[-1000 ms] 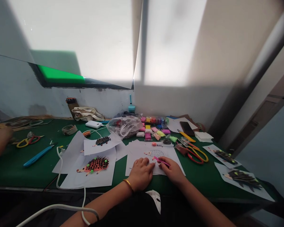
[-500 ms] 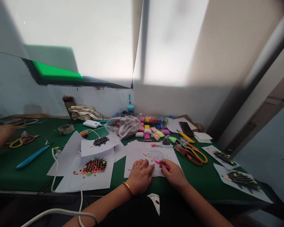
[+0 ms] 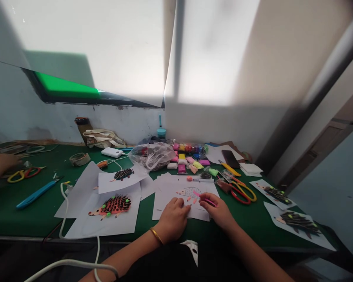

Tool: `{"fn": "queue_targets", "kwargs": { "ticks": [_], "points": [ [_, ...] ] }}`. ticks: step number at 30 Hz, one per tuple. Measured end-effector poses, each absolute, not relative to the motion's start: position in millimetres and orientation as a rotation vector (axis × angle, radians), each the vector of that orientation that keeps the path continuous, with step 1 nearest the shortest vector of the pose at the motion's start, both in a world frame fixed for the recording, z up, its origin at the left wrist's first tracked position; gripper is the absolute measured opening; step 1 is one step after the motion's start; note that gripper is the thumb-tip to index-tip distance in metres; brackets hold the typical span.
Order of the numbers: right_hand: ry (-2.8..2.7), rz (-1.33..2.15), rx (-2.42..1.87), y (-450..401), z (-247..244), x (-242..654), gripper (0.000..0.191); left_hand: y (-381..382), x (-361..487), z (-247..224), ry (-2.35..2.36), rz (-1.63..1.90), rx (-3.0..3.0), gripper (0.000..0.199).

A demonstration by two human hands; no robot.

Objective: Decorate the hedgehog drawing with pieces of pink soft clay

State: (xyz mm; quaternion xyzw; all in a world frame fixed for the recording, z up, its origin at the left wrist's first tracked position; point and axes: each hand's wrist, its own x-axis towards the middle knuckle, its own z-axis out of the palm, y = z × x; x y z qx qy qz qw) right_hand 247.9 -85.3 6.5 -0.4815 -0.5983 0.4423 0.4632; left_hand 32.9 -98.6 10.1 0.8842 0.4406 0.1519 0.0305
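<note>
Green table [image 3: 253, 224]: left hand [image 3: 173, 219] braced on paper [image 3: 161, 196]; right hand [image 3: 219, 211], apart, grips pink tool [image 3: 197, 194], tip now shifted to the drawing [image 3: 188, 191], leaving two pink pieces [image 3: 188, 199] exposed between hands.

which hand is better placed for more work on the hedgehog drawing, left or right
Probably the right: the right hand grips a pink tool whose tip is at the hedgehog drawing. The left hand lies on the paper with no tool visible, seemingly steadying it.
</note>
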Motion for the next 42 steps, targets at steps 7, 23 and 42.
{"fn": "queue_targets", "kwargs": {
  "ticks": [7, 23, 42],
  "points": [
    [-1.627, 0.900, -1.210, -88.2, -11.7, 239.5, 0.032, -97.6, 28.5, 7.3, 1.279, 0.536, 2.746, 0.025],
    [-1.684, 0.754, -1.323, -87.9, -9.3, 240.0, 0.027, -86.7, 48.2, 18.2, 1.555, 0.547, 2.462, 0.018],
    [-1.724, 0.872, -1.292, -85.0, -16.0, 238.3, 0.030, -97.5, 42.3, 5.8, 1.451, 0.328, 2.827, 0.036]
  ]
}}
